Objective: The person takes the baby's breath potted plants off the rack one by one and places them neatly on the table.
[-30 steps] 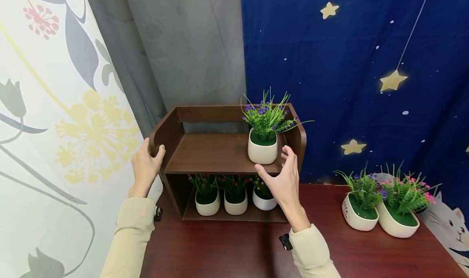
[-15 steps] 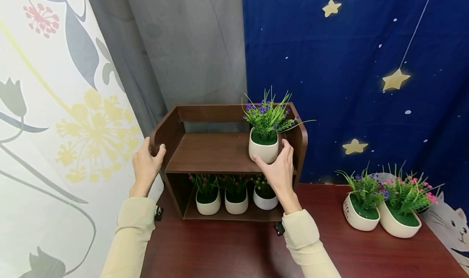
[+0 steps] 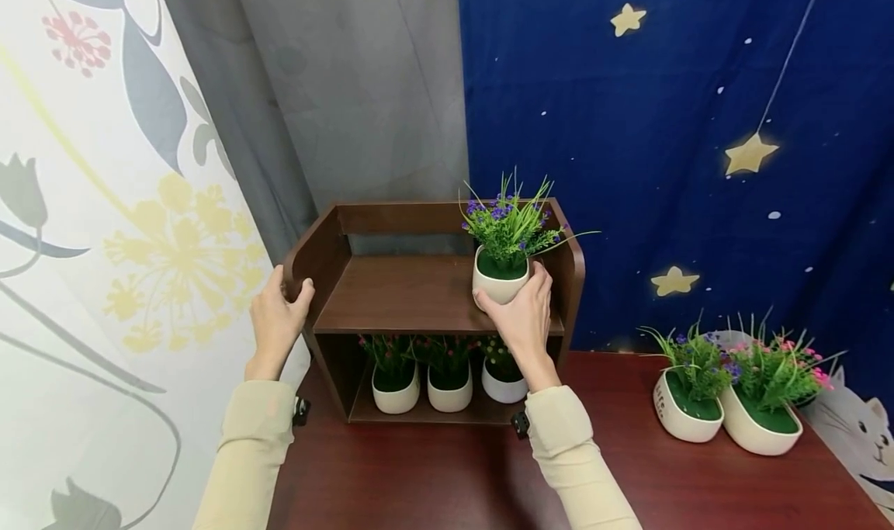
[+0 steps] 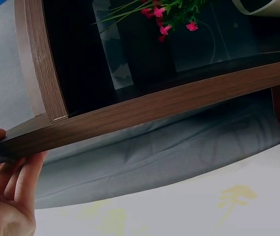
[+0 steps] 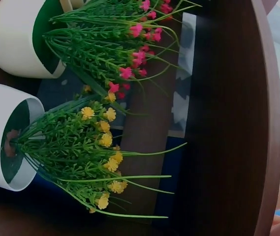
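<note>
My left hand [image 3: 274,320] grips the front edge of the left side panel of a brown two-tier wooden shelf [image 3: 401,289]. In the left wrist view its thumb and fingers [image 4: 27,179] lie on either side of the board. With my right hand [image 3: 520,320] I hold the white pot of an artificial plant with purple flowers [image 3: 504,231], thumb at the pot's left and fingers at its right. That plant is upright at the right end of the upper tier. Whether the pot's base touches the board is hidden by the hand.
Below, three potted plants [image 3: 395,398] stand in a row on the lower tier; one has yellow flowers [image 5: 105,140]. Two more pots, one with purple flowers [image 3: 687,413] and one with pink [image 3: 761,429], stand on the reddish table [image 3: 615,483]. Curtains hang behind.
My right hand has moved left and up to the purple-flowered plant and taken hold of its pot. The left hand stays on the shelf panel.
</note>
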### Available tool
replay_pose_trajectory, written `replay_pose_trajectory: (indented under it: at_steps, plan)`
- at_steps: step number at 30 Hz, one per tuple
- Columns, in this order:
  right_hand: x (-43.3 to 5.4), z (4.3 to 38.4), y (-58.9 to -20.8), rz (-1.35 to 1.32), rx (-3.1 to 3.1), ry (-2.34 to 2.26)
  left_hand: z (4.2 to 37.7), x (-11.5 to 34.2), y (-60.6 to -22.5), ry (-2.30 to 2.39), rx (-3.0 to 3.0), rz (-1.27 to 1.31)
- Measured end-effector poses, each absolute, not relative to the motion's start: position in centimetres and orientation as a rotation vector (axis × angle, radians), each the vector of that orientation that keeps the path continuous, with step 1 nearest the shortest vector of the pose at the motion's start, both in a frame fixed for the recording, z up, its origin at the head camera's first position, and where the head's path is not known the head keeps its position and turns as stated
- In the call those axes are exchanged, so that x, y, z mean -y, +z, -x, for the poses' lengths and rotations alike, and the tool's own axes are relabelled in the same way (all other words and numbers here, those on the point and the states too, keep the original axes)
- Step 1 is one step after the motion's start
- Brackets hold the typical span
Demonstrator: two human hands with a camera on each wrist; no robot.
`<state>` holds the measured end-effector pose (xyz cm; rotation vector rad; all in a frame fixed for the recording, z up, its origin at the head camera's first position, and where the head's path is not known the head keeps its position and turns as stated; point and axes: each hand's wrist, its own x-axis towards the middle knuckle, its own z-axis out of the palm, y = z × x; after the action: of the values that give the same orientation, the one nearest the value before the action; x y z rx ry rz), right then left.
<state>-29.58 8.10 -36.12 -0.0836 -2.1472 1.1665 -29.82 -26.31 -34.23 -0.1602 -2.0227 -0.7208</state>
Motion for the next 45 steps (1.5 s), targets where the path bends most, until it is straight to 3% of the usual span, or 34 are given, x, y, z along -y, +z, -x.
replay_pose_trajectory:
  at_steps: [26,45]
  plan:
    - [-7.9,29.7,-36.5,0.069,2.109,1.121,30.0,26.4,-34.5,-0.704,2.028,0.169]
    - [-8.8,24.3,-35.2,-0.086,2.072,1.132,29.9,26.3,-34.4,-0.706,2.018,0.17]
